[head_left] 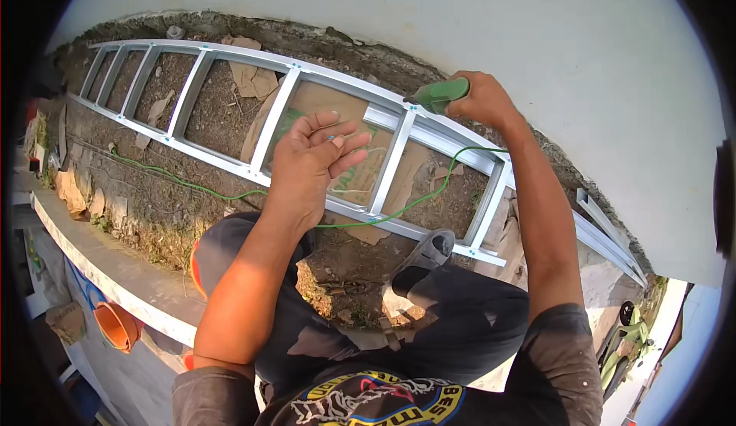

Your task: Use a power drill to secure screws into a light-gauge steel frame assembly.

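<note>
Frame (275, 119), white and ladder-like, lies flat on the ground (221, 108) along the foot of a pale wall (498, 27), its crossbars joining 2 long rails. The right hand (486, 103) grips a green drill (445, 95), its front end at the far rail, by a crossbar joint. The left hand (316, 150) is raised over the frame, fingers curled, thumb near the fingertips; whether it pinches something small, I cannot tell. A green cord (172, 175) crosses the near rail and runs behind the right forearm. Cardboard (326, 99) and 1 white bar (452, 146) show within the frame's outline. 1 shod foot (424, 260) is at the near rail.
</note>
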### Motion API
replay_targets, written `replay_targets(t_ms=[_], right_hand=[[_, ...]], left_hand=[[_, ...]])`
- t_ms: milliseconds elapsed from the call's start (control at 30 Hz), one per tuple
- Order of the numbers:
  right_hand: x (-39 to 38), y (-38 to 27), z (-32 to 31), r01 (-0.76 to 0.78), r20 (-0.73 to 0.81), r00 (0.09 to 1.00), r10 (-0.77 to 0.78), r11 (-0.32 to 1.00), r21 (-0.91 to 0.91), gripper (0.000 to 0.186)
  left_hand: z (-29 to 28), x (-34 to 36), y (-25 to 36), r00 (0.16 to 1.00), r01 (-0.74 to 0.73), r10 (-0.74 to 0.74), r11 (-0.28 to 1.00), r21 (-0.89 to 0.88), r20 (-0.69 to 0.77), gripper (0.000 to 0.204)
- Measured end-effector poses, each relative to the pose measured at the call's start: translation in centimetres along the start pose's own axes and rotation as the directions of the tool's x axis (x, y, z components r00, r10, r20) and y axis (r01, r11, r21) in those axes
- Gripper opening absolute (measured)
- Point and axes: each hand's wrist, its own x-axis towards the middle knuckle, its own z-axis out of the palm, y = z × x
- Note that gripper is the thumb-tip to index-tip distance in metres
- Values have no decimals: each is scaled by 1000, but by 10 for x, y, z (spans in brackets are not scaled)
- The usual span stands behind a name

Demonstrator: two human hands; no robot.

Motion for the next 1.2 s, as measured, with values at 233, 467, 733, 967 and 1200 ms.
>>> replay_targets(t_ms=[233, 467, 733, 967, 1200], right_hand=[[-170, -49, -3, 70, -194, 940, 280, 397, 915, 44], [-286, -94, 40, 215, -224, 884, 411, 70, 974, 49], [-340, -99, 64, 284, -272, 894, 356, 18, 959, 49], [-357, -114, 66, 299, -282, 908, 311, -7, 954, 47], [-365, -126, 64, 258, -268, 947, 180, 74, 963, 54]], left_hand=[[8, -1, 5, 997, 17, -20, 999, 43, 70, 13], [-2, 11, -17, 996, 5, -7, 1000, 22, 89, 15], [-14, -27, -19, 989, -24, 32, 998, -61, 142, 15], [-41, -61, 2, 966, -70, 82, 996, -57, 246, 18], [-56, -91, 21, 958, -138, 151, 988, -66, 243, 19]])
